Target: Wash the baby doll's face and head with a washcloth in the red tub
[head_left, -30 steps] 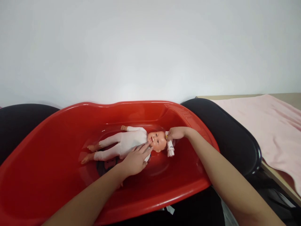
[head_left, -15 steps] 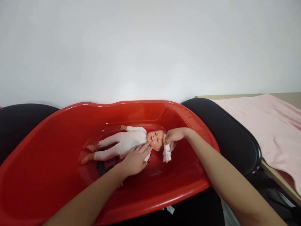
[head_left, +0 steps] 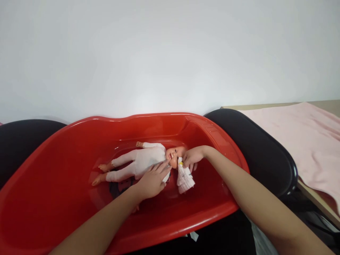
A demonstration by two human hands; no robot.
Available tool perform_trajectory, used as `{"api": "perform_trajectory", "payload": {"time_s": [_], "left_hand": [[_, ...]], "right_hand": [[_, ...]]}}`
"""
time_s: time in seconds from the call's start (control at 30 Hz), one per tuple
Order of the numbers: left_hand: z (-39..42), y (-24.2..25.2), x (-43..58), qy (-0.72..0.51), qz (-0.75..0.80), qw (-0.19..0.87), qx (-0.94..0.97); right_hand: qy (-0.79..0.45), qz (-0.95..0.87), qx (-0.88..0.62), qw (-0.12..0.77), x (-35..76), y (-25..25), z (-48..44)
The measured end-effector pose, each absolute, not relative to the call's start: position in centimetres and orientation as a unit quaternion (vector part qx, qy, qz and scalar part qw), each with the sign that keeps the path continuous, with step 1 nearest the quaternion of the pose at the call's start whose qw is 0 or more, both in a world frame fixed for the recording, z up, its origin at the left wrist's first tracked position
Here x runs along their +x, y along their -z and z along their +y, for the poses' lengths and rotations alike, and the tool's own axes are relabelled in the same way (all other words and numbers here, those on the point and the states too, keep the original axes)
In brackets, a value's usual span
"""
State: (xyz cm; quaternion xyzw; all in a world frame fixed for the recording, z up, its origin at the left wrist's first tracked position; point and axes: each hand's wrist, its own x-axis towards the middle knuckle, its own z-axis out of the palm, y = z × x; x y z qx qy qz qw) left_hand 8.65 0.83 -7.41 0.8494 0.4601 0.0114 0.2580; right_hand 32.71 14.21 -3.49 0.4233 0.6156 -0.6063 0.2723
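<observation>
A baby doll (head_left: 148, 159) with a white cloth body lies on its back in a red baby bathtub (head_left: 53, 170), head to the right and feet to the left. My left hand (head_left: 154, 179) rests on its chest and near shoulder, fingers stretched toward the chin. Pinched in my right hand (head_left: 195, 157) is a small white washcloth (head_left: 185, 180) with a yellow mark, held against the side of the doll's head. The cloth hangs down and covers part of the face. The doll's near arm is mostly hidden under my left forearm.
Black chair seats or stools (head_left: 255, 148) stand at both ends of the tub. A pink cloth (head_left: 305, 141) covers a wooden surface on the right. Behind the tub rises a plain white wall (head_left: 170, 56). Dark printing shows on the tub floor.
My right hand has shifted slightly left with the washcloth, which now overlaps the side of the doll's face and hangs more spread out. My left hand and the doll have stayed in place.
</observation>
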Motion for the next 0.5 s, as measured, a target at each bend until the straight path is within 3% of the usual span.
{"api": "perform_trajectory", "payload": {"time_s": [0.23,0.5], "left_hand": [[0.8,7.1,8.8,-0.042,0.458,0.275,0.845],[0.8,5.9,10.0,-0.170,0.513,0.330,0.774]], "right_hand": [[0.644,0.635,0.363,0.222,31.8,2.6,13.4],[0.573,0.740,0.281,0.213,32.1,1.4,13.7]]}}
